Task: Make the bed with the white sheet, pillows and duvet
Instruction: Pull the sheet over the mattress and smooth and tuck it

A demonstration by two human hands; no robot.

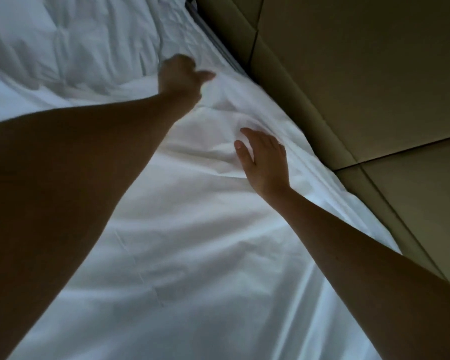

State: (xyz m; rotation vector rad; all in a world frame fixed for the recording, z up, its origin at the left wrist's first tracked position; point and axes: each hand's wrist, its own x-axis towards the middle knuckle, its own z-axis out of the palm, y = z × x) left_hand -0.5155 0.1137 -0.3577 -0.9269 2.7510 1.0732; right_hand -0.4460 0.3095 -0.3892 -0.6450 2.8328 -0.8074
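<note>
Cloth like the white sheet (192,229) is likely light, thin and floppy, so it can be lifted with a small pull, but it will fold and bunch up fast. It is spread over the bed from near to far, and its right edge lies crumpled against the padded panel (348,74). The left hand (179,76) is reached out to the far part of that edge. Its fingers (182,62) are curled tight, and a fold of the sheet seems to be pinched in them, though the hand is blurred. The right hand (265,162) is laid nearer, on the bunched part just beside the panel. Its fingers (257,141) are straight and kept close together, and nothing is held by them. A puffy duvet (63,35) is seen crumpled at the far left. The sheet is best taken by its edge or a corner, where a good bunch can be gripped, not in the middle. It should be pulled slowly and evenly so the wrinkles are smoothed. It is not thought to be slippery or easy to break.
</note>
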